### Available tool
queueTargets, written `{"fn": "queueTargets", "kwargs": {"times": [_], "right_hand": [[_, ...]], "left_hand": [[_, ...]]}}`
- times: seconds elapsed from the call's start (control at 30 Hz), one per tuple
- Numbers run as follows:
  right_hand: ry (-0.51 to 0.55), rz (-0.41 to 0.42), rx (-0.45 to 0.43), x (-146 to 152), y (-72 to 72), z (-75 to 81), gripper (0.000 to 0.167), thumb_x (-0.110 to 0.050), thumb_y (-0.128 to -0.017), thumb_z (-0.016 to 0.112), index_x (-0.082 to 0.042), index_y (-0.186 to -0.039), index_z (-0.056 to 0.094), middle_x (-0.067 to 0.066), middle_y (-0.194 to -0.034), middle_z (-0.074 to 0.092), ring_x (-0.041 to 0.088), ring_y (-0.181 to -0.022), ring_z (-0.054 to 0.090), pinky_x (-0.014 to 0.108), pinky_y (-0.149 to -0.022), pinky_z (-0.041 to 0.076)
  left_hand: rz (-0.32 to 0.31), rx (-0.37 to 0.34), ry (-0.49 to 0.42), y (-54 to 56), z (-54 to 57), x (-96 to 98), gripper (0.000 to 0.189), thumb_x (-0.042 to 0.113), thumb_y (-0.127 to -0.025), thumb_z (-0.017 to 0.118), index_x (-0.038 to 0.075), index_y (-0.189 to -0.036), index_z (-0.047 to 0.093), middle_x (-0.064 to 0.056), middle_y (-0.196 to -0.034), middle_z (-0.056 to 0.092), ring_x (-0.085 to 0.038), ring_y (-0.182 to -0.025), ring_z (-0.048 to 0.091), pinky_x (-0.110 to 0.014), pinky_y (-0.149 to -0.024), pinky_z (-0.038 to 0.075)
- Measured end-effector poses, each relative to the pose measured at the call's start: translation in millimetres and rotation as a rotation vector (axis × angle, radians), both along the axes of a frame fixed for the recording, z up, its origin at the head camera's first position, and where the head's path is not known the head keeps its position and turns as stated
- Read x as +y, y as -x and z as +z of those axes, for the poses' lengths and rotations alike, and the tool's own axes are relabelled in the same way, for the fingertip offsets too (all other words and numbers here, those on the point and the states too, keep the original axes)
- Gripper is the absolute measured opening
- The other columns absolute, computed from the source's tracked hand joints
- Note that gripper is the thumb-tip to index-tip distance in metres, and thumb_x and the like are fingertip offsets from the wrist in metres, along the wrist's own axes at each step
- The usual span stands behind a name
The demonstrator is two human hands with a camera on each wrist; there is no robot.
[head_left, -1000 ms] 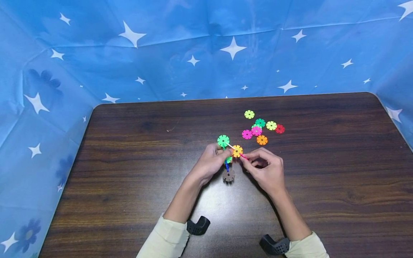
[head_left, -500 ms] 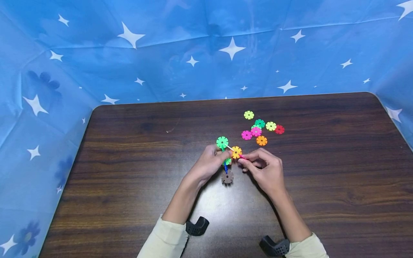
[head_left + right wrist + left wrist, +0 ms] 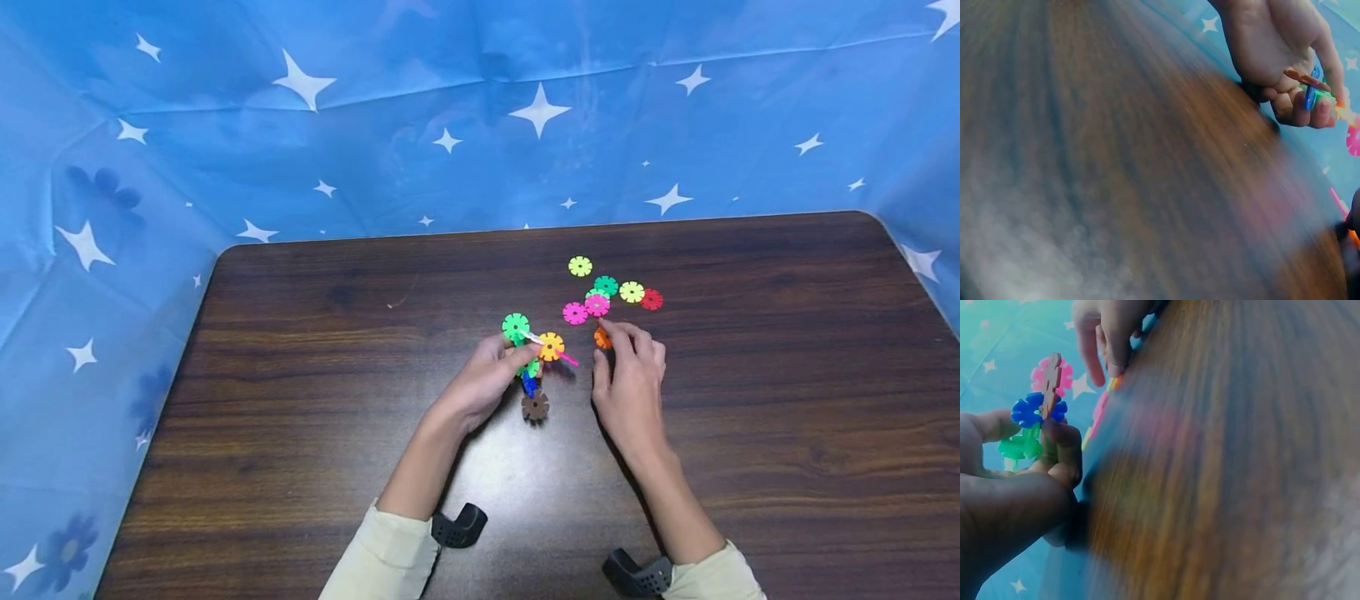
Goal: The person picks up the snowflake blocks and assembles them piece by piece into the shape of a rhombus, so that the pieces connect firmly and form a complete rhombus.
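My left hand [image 3: 487, 379] grips a chain of joined plastic snowflake discs between thumb and fingers. In the head view it shows a green disc [image 3: 515, 327] at the far end, an orange-yellow disc [image 3: 551, 347] with a pink disc [image 3: 567, 358] seen edge-on, and a brown disc [image 3: 536, 406] nearest me. A blue disc [image 3: 1027, 410] and the pink one stand out in the left wrist view. My right hand [image 3: 633, 392] reaches over a loose orange disc [image 3: 602, 338], its fingertips touching it and the thumb apart at its near side; the fingers partly hide it.
Behind the right hand lie more loose discs: two pink ones [image 3: 574, 313], greens [image 3: 606, 286], two yellow ones [image 3: 632, 292] and a red one [image 3: 652, 299]. The dark wooden table [image 3: 315, 358] ends at a blue star-patterned cloth [image 3: 420, 100].
My right hand has let go of the pink disc on the chain and moved right and away from me to the loose orange disc, which has shifted slightly nearer. My left hand keeps its grip.
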State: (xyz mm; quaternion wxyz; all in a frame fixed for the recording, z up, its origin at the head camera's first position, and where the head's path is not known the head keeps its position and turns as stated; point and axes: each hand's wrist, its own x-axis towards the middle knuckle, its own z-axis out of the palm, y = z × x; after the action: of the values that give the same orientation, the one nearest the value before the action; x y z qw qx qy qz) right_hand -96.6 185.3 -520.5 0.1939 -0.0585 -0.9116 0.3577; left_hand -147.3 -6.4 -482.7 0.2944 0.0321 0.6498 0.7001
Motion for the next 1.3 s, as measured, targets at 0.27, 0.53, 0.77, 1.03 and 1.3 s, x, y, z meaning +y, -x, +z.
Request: {"fn": "queueTargets", "kwargs": {"times": [0.27, 0.53, 0.77, 1.03, 1.3], "right_hand": [[-0.048, 0.008, -0.112, 0.3, -1.2, 5.4, 0.042, -0.012, -0.101, 0.074, 0.004, -0.138, 0.063, 0.029, -0.130, 0.058, 0.048, -0.121, 0.054, 0.060, -0.109, 0.042], [-0.056, 0.061, -0.133, 3.4, -2.4, 6.2, 0.034, -0.015, -0.097, 0.081, 0.001, -0.122, 0.064, 0.024, -0.117, 0.061, 0.044, -0.111, 0.053, 0.058, -0.103, 0.041], [0.213, 0.126, 0.011, 7.1, -0.9, 4.8, 0.029, -0.006, -0.092, 0.084, 0.000, -0.109, 0.061, 0.011, -0.085, 0.068, 0.015, -0.069, 0.064, 0.024, -0.068, 0.052], [0.826, 0.322, 0.169, 7.5, 0.3, 4.2, 0.032, 0.017, -0.091, 0.074, 0.024, -0.118, 0.059, 0.011, -0.083, 0.077, 0.012, -0.063, 0.076, 0.024, -0.055, 0.061], [0.871, 0.351, 0.184, 4.8, -1.4, 5.4, 0.039, 0.022, -0.087, 0.074, 0.024, -0.124, 0.061, 0.015, -0.095, 0.082, 0.017, -0.073, 0.082, 0.027, -0.070, 0.066]], "left_hand": [[-0.027, -0.044, -0.016, 3.4, 1.1, -1.3, 0.023, 0.019, -0.111, 0.058, -0.003, -0.119, 0.058, -0.001, -0.098, 0.061, -0.012, -0.103, 0.057, -0.034, -0.109, 0.045], [0.020, -0.075, -0.058, 3.9, 3.6, 0.8, 0.023, 0.027, -0.112, 0.059, 0.003, -0.111, 0.059, 0.000, -0.088, 0.061, -0.011, -0.085, 0.056, -0.024, -0.085, 0.050], [0.073, -0.087, -0.111, 3.1, 3.5, 1.7, 0.026, 0.027, -0.113, 0.053, 0.007, -0.099, 0.061, 0.003, -0.078, 0.062, -0.010, -0.078, 0.057, -0.023, -0.086, 0.048], [0.115, -0.093, -0.117, 2.9, 1.7, 2.4, 0.032, 0.029, -0.116, 0.048, 0.006, -0.099, 0.061, 0.003, -0.076, 0.063, -0.009, -0.074, 0.058, -0.022, -0.081, 0.050], [0.141, -0.095, -0.121, 2.9, 1.9, 4.6, 0.031, 0.029, -0.116, 0.046, 0.008, -0.101, 0.062, 0.005, -0.073, 0.063, -0.007, -0.070, 0.057, -0.020, -0.076, 0.049]]}}
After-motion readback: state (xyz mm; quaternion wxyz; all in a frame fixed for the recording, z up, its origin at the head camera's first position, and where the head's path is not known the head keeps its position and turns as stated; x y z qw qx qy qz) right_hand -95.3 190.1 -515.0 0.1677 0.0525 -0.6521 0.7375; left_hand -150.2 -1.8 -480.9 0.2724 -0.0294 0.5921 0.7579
